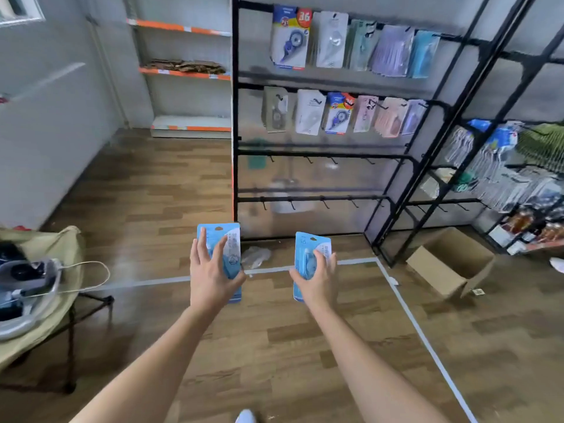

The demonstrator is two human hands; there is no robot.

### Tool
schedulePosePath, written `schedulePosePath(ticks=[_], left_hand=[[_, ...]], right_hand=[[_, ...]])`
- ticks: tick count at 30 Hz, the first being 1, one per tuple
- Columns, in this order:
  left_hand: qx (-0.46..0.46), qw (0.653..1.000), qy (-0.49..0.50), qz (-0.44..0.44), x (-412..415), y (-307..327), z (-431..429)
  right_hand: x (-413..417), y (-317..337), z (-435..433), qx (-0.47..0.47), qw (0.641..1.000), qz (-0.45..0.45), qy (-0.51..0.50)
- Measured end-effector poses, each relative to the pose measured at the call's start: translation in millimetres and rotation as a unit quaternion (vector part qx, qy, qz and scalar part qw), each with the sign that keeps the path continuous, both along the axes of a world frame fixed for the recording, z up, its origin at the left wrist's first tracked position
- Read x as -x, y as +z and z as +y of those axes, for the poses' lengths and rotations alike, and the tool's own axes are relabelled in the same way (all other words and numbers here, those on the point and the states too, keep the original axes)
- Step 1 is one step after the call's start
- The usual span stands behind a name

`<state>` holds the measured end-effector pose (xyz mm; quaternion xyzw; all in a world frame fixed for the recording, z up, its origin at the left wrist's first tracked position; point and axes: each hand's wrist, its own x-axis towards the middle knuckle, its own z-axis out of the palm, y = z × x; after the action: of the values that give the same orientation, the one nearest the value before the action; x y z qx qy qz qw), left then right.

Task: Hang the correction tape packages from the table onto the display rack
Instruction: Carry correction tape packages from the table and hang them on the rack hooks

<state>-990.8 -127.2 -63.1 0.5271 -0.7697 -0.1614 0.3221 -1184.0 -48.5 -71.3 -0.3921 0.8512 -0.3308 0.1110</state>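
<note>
correction tape packages are held upright, one in the left hand [210, 270] and one in the right hand [314, 277], the fingers [221, 248] of each closed around a blue card: left package [227, 242], right package [306, 251]. they are judged light, stiff and slightly slippery, best pinched low so the hang hole stays free. an open cardboard box [451, 264] sits further off, its contents unseen. beyond, the display rack [320, 157] carries filled upper rows and bare hooks below.

Bare forearms, no sleeves; white shoe [245, 416].
</note>
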Motion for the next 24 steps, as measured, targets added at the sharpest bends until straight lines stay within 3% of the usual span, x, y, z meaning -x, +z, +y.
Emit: schedulePosePath(ticks=[13,24], left_hand=[[0.060,0.996,-0.071,0.015,236,46,-160],[0.087,0.986,-0.131,0.054,436,81,-240]], right_hand=[[224,58,-127,0.114,0.989,0.055,-0.079],[405,72,-195,0.136,0.982,0.095,-0.092]])
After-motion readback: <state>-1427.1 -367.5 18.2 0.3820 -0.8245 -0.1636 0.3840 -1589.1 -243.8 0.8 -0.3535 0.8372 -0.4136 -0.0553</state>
